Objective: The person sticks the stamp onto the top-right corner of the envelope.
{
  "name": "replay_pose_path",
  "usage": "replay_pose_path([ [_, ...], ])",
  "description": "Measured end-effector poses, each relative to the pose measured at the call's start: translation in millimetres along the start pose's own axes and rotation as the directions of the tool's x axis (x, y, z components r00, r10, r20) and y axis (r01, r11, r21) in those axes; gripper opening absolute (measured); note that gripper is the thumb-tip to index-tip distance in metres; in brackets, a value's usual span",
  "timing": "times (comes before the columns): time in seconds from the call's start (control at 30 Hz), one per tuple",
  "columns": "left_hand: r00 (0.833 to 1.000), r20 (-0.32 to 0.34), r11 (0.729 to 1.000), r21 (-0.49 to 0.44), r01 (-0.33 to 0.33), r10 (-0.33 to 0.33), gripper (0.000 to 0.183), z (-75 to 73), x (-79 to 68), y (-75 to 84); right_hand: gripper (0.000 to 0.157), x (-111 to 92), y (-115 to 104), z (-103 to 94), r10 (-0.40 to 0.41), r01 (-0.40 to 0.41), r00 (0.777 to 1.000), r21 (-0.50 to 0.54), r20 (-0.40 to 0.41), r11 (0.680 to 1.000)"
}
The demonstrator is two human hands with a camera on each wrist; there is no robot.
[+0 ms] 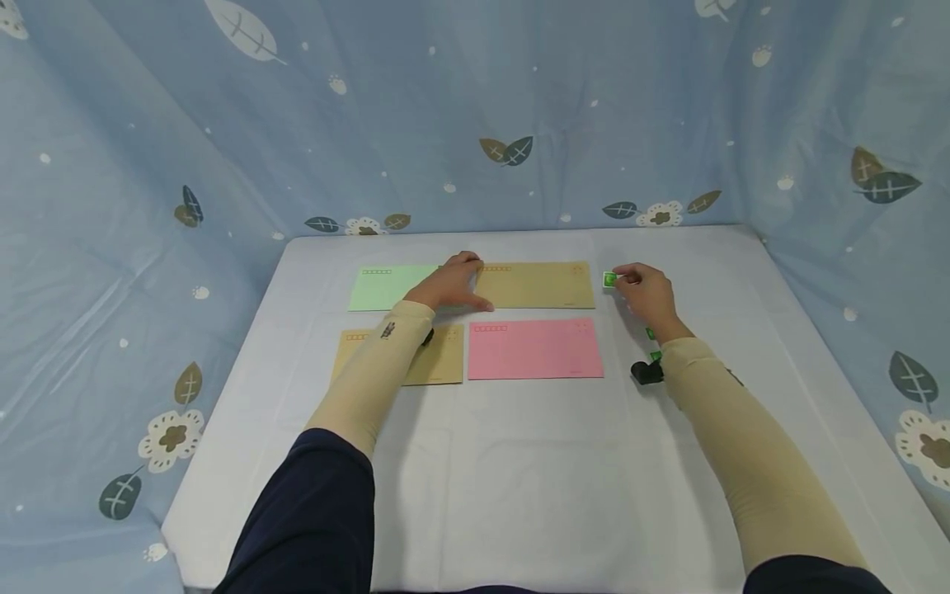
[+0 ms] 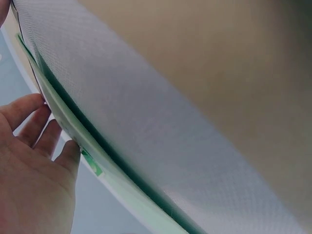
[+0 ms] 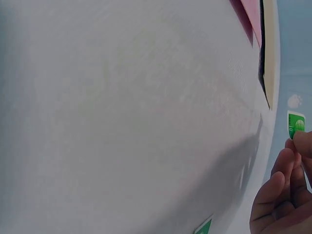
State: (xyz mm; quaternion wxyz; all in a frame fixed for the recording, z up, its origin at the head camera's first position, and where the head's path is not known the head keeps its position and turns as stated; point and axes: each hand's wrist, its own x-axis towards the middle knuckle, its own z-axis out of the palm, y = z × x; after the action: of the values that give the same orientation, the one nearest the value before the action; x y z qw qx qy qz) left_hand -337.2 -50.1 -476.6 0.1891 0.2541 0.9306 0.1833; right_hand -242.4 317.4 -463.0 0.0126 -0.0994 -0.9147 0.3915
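Note:
My left hand (image 1: pixel 449 286) rests at the right end of a light green envelope (image 1: pixel 378 289), its fingers spread and the fingertips reaching the left edge of a tan envelope (image 1: pixel 538 285). In the left wrist view a green stamp (image 2: pixel 91 163) shows on the green envelope beside my fingertips. Right of the tan envelope, my right hand (image 1: pixel 649 297) pinches a small green and white stamp (image 3: pixel 296 123) between thumb and fingertips, held up over the table.
In the front row lie another tan envelope (image 1: pixel 438 363), partly under my left forearm, and a pink envelope (image 1: pixel 536 349). Loose green stamps (image 1: pixel 656 355) lie near my right wrist, beside a black wrist camera (image 1: pixel 647 373). A blue patterned curtain (image 1: pixel 445 107) surrounds the white table (image 1: pixel 519 478).

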Motion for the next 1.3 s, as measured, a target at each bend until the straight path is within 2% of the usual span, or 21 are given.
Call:
replay_pose_path([
  [0.17,1.000,-0.006,1.000,0.021,-0.002,0.002,0.110,1.1,2.0,-1.3,0.033,2,-3,2.8,-0.022,0.022,1.000,0.005,0.002,1.000],
  [0.37,1.000,-0.016,1.000,0.022,-0.020,0.020,0.110,2.0,3.1,-4.3,0.033,3,-8,7.4,-0.012,0.011,1.000,0.008,0.011,1.000],
  [0.63,1.000,-0.013,1.000,0.016,-0.008,0.008,0.107,0.8,-1.9,-1.2,0.034,4,-11,14.0,-0.014,0.013,1.000,0.007,0.025,1.000],
  [1.3,1.000,-0.009,1.000,0.017,-0.011,0.011,0.107,1.0,-1.4,-0.6,0.032,9,-20,24.0,-0.087,0.086,0.996,0.022,0.032,0.996],
])
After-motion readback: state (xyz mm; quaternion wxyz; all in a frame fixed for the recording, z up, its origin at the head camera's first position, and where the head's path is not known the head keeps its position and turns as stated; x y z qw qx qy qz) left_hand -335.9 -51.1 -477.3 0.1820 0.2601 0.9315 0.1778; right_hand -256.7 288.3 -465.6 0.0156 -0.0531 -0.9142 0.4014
